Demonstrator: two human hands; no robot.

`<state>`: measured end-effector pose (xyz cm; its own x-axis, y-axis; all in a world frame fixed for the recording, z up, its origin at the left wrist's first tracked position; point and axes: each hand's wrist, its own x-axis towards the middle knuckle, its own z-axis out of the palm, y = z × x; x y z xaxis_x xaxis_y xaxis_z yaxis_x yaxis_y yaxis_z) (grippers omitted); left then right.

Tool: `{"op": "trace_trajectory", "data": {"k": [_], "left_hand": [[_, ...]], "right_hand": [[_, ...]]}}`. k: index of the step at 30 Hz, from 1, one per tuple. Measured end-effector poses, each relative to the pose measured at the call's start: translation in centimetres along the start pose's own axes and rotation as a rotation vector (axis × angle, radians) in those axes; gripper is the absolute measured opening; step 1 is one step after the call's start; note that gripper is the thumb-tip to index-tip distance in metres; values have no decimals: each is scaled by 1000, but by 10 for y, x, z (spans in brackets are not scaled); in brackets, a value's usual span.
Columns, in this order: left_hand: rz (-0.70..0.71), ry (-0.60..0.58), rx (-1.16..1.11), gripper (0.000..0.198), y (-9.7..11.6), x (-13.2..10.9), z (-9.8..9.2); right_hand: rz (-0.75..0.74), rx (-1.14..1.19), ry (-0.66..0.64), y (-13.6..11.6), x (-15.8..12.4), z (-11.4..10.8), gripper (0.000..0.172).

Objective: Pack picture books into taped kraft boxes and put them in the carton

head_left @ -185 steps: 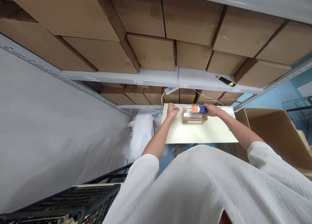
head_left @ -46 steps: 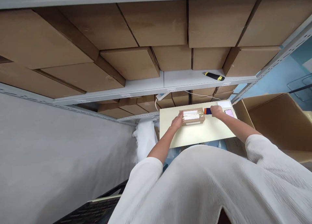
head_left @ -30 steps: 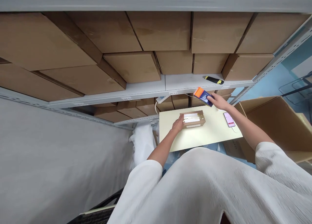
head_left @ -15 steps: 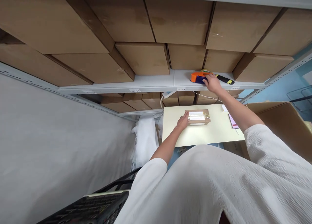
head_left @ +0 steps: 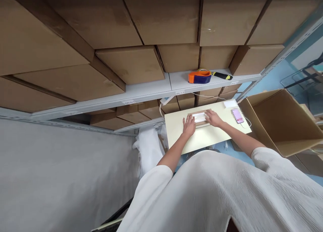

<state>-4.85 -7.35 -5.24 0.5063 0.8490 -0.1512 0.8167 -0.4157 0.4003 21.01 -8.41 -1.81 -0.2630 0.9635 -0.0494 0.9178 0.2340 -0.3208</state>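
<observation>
A small brown cardboard box (head_left: 199,123) with a white label (head_left: 199,117) lies on the pale yellow tabletop (head_left: 176,137). My left hand (head_left: 189,125) rests on its left end with the fingers spread. Toward the right end, my right hand (head_left: 213,118) lies over the label and box with fingers stretched out. Parts of the label are covered by both hands. On the shelf above sit an orange and dark blue tape dispenser (head_left: 200,77) and a black and yellow utility knife (head_left: 222,75), neither touched by a hand.
A phone (head_left: 237,116) with a white cable and a white pad (head_left: 230,104) lie at the table's right. Beyond stands an open carton (head_left: 290,121). Stacked boxes (head_left: 174,16) fill the metal shelf (head_left: 146,87). White wrapping (head_left: 148,144) hangs left, beside a grey wall (head_left: 63,171).
My right hand has let go of the tape dispenser on the shelf and come down to the small box. My left hand stays on the box. The view has turned to the right.
</observation>
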Motion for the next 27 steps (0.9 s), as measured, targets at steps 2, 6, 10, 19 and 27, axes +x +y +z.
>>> {"op": "trace_trajectory", "data": {"k": [2,6,10,19,27], "left_hand": [[74,-34,13,66,7,3,4],[157,-135,47,77,15,8,12],[140,-143,51,89,15,6,14],[-26,-55,-74,75,33,4,4],[-67,27,-85,61,104,52,5]], "right_hand": [[41,-38,-90,-8,-13,25,69],[60,-112,-176,-17,-22,45,81],[33,-134,-196,-12,-28,43,88],[107,-70,-159,13,-41,28,87],[299,2,-162,120,-51,-7,77]]}}
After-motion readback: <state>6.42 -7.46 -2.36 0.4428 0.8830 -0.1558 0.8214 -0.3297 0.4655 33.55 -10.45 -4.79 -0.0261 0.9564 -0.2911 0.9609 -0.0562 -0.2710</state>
